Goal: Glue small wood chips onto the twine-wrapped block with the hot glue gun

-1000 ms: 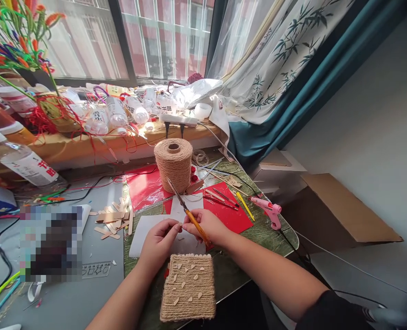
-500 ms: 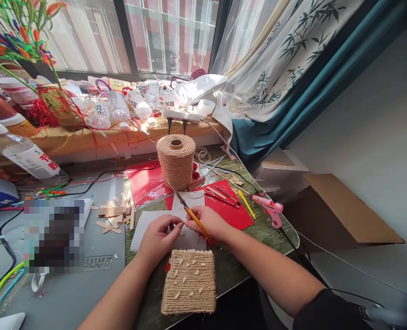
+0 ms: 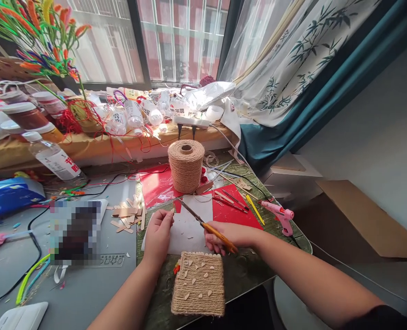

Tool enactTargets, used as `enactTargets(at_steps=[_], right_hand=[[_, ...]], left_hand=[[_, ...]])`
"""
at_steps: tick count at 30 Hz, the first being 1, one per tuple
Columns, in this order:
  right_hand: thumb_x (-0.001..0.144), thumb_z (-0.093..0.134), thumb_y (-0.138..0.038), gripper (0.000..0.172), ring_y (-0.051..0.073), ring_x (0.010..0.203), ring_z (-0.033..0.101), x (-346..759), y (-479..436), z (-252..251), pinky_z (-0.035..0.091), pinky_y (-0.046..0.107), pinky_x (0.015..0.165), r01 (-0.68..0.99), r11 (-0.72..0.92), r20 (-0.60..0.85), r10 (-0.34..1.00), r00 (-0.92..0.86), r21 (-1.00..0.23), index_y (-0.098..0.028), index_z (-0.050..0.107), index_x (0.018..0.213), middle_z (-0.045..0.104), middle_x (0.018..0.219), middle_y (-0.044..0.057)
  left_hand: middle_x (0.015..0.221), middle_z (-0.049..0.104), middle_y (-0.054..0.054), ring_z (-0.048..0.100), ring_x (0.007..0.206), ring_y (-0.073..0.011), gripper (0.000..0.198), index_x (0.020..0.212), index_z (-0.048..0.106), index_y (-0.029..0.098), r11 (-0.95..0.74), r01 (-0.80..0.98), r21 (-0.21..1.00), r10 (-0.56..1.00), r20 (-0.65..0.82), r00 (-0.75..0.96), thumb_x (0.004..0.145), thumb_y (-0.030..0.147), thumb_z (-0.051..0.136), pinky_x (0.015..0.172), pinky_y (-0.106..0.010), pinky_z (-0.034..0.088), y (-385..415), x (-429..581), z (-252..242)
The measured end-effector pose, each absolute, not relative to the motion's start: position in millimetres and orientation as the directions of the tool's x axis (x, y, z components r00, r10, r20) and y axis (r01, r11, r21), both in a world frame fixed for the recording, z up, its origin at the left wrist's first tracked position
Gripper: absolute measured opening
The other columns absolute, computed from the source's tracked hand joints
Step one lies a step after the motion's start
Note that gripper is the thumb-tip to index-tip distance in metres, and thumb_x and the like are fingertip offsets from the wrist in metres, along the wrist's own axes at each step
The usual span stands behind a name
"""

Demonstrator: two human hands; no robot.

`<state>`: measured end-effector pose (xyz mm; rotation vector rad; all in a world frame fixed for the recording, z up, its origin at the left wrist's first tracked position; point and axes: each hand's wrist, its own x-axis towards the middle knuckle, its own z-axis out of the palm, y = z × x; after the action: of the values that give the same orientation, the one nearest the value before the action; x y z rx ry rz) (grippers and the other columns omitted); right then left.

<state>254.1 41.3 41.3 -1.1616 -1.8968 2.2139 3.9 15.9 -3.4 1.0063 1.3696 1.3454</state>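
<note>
While left grip (image 3: 159, 233) pinches a chip (image 3: 173, 211), right grip (image 3: 234, 233) clamped on scissors (image 3: 219, 234), twine-wrapped block (image 3: 198, 286) between forearms (image 3: 131, 293)

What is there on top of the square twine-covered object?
Several small pale pieces are scattered over the visible face of the twine-covered object. Pale rounded tips line its far edge. Its underside is hidden, and the twine covers whatever lies beneath it.

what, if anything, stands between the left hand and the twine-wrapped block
Nothing visible stands between the left hand, pinching a small pale piece, and the square tan twine-wrapped block; flat white paper lies below the hand. The orange-handled metal scissors are off to the right.
</note>
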Motion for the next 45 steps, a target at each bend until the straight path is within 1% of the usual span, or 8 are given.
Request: enactTargets(at_steps=[3,6,10,14,23,30,38,45], right_hand=[[0.079,0.06,-0.087,0.069,0.01,0.059,0.058,248.5,40.4,48.0,0.048,0.023,0.054,0.488,-0.247,-0.547,0.426,-0.721,-0.837,-0.02,0.048,0.092,0.061,0.08,-0.001],[0.077,0.064,-0.085,0.068,0.013,0.064,0.057,242.1,36.0,50.6,0.048,0.025,0.057,0.512,-0.23,-0.556,0.461,-0.692,-0.828,-0.021,0.049,0.094,0.059,0.082,-0.001],[0.082,0.069,-0.077,0.063,0.018,0.078,0.058,240.7,31.7,49.5,0.045,0.026,0.063,0.591,-0.084,-0.53,0.554,-0.641,-0.802,-0.019,0.054,0.101,0.062,0.091,0.003],[0.087,0.067,-0.072,0.059,0.02,0.086,0.059,241.9,31.8,49.2,0.045,0.027,0.069,0.62,0.01,-0.503,0.574,-0.646,-0.785,-0.018,0.057,0.106,0.065,0.1,0.005],[0.08,0.066,-0.082,0.068,0.017,0.075,0.06,241.2,37.2,56.4,0.047,0.027,0.061,0.58,-0.092,-0.554,0.45,-0.701,-0.809,-0.019,0.052,0.102,0.061,0.09,0.002],[0.08,0.064,-0.084,0.067,0.017,0.072,0.059,240.3,33.1,50.0,0.049,0.028,0.062,0.534,-0.165,-0.539,0.493,-0.684,-0.829,-0.021,0.051,0.099,0.061,0.087,0.001],[0.083,0.061,-0.083,0.066,0.017,0.074,0.055,238.7,31.5,56.5,0.041,0.025,0.061,0.621,-0.002,-0.509,0.573,-0.642,-0.784,-0.019,0.055,0.098,0.063,0.088,0.003],[0.089,0.059,-0.078,0.061,0.019,0.078,0.056,238.8,31.2,57.1,0.041,0.027,0.064,0.672,0.097,-0.512,0.571,-0.642,-0.735,-0.018,0.058,0.102,0.064,0.093,0.004]], left_hand=[[0.075,0.053,0.002,0.048,0.071,-0.0158,0.034,0.081,0.056,0.022,0.052,0.024,0.998,0.972,-0.045,-0.229,0.094,0.052,0.063,0.066,-0.026,0.039,14.2,7.9,0.1],[0.075,0.054,0.002,0.049,0.071,-0.0162,0.032,0.082,0.058,0.022,0.057,0.043,0.997,0.973,-0.046,-0.227,0.092,0.051,0.064,0.067,-0.026,0.04,12.0,11.9,3.5],[0.075,0.053,0.001,0.049,0.071,-0.0162,0.031,0.08,0.056,0.021,0.072,0.037,0.997,0.977,-0.064,-0.203,0.093,0.049,0.064,0.067,-0.027,0.04,10.1,14.5,5.5],[0.075,0.052,0.002,0.048,0.071,-0.016,0.029,0.081,0.056,0.021,0.067,0.029,0.997,0.981,-0.06,-0.187,0.093,0.047,0.063,0.067,-0.027,0.04,10.5,14.1,7.2],[0.071,0.051,0.002,0.047,0.068,-0.0166,0.03,0.076,0.053,0.023,0.065,0.067,0.996,0.978,-0.05,-0.203,0.093,0.047,0.059,0.066,-0.028,0.039,10.4,14.1,9.2],[0.071,0.052,0.002,0.047,0.068,-0.0165,0.03,0.078,0.055,0.022,0.092,0.039,0.995,0.981,-0.084,-0.178,0.091,0.048,0.062,0.065,-0.028,0.039,10.3,14.4,5.8],[0.073,0.055,0.001,0.049,0.069,-0.0155,0.03,0.08,0.057,0.021,0.087,-0.023,0.996,0.98,-0.09,-0.18,0.094,0.047,0.064,0.066,-0.027,0.039,8.9,16.9,-0.4],[0.084,0.07,-0.004,0.055,0.072,-0.0163,0.029,0.086,0.062,0.02,0.109,-0.096,0.989,0.979,-0.123,-0.163,0.095,0.048,0.061,0.069,-0.028,0.043,7.7,18.8,-1.4]])
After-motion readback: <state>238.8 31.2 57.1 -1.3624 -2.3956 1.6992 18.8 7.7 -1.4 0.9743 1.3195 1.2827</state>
